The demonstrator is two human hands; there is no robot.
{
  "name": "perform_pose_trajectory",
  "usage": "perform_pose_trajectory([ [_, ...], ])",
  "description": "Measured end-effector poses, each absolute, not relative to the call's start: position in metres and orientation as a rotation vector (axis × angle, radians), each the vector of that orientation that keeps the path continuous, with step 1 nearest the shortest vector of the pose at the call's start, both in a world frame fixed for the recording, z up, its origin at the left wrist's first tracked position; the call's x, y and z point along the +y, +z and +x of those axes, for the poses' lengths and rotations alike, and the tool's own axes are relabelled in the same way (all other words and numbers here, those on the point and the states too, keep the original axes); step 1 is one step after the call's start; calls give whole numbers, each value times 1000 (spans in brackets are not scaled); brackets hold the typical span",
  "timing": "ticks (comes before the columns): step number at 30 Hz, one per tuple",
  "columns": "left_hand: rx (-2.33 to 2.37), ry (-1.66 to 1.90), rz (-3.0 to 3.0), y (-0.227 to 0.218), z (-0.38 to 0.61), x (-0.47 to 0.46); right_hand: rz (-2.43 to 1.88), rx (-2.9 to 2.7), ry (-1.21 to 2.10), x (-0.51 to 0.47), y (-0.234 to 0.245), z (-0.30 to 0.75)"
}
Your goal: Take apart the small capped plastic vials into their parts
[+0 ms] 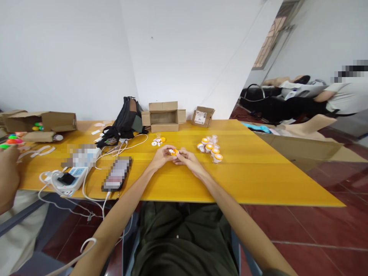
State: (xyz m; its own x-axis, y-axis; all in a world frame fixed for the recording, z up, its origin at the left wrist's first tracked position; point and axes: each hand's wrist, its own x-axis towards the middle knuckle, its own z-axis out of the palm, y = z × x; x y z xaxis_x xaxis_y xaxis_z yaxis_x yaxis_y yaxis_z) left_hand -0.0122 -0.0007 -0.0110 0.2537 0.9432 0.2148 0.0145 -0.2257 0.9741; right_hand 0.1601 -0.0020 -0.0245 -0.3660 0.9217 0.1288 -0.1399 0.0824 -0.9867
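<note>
Above the yellow table (pixel 253 180), my left hand (pixel 161 158) and my right hand (pixel 186 158) meet around a small orange and white plastic piece (pixel 174 152). Fingers of both hands are curled onto it from either side, covering part of it. Just beyond my left hand lie loose small parts, white discs (pixel 154 143) and an orange ring (pixel 163 139). To the right of my right hand is a cluster of clear pieces with orange and white caps (pixel 209 146), some lying tilted.
An open cardboard box (pixel 164 119), a smaller box (pixel 202 117) and a black backpack (pixel 126 119) stand along the wall. Left are a phone (pixel 117 174), a power strip (pixel 71 178) and cables. Another person's hand (pixel 8 172) holds colourful pieces at far left; a person sits at far right.
</note>
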Motion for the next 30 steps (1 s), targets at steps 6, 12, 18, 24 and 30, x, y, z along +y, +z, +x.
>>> perform_pose_trajectory([
  [6,951,1156,1587,-11,-13,0,-803,-1290,1533,-5,-25,159],
  [12,1053,1159,1683,-9,-14,3,-806,-1280,1549,-3,-22,162],
  [18,1007,1100,1711,-10,-14,3,-794,-1239,1541,-2,-22,162],
  [24,929,1147,1574,-13,-14,3,-821,-1242,1470,2,-26,163],
  [30,898,1244,1528,-10,-13,2,-852,-1311,1310,7,-33,161],
])
